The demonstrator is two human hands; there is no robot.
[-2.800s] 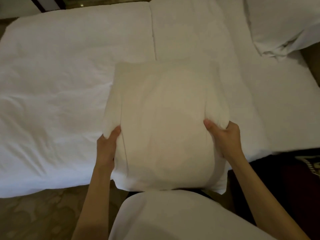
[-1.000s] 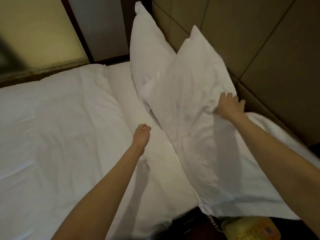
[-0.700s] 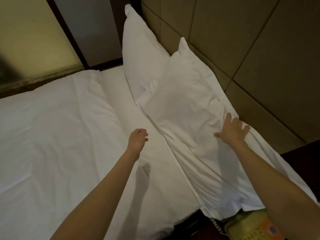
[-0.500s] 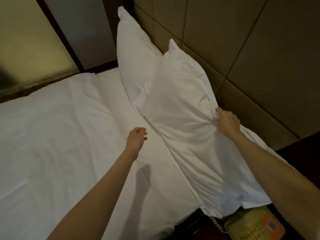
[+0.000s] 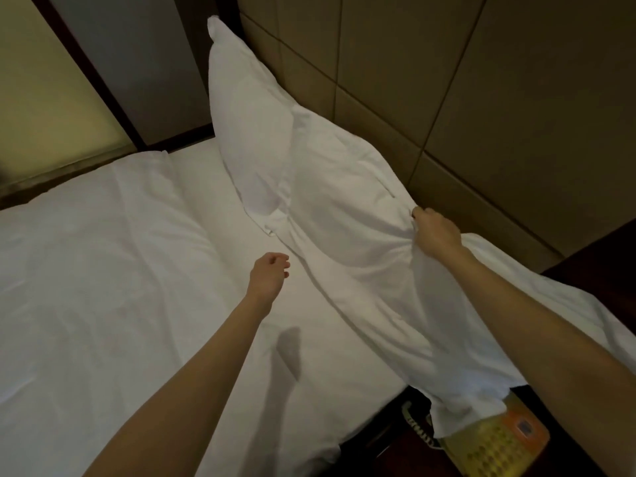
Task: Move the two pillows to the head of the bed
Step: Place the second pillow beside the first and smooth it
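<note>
2 white pillows lean against the padded brown headboard (image 5: 447, 80) at the head of the bed (image 5: 103, 270). The far pillow (image 5: 247, 125) stands tall and nearly upright, one corner pointing up. The near pillow (image 5: 351, 242) slumps lower, overlapping the far one's lower edge; its case is creased and gathered into folds that radiate from the grip. Its loose near end hangs past the mattress edge over a yellow telephone (image 5: 495, 445) beside the bed.

The right hand (image 5: 435, 232) is closed in a fist on a bunch of the near pillow's fabric at its upper edge, next to the headboard. The left hand (image 5: 270, 273) hovers above the white sheet just beside that pillow, fingers loosely curled, holding nothing and touching nothing; its shadow falls on the sheet below.
</note>
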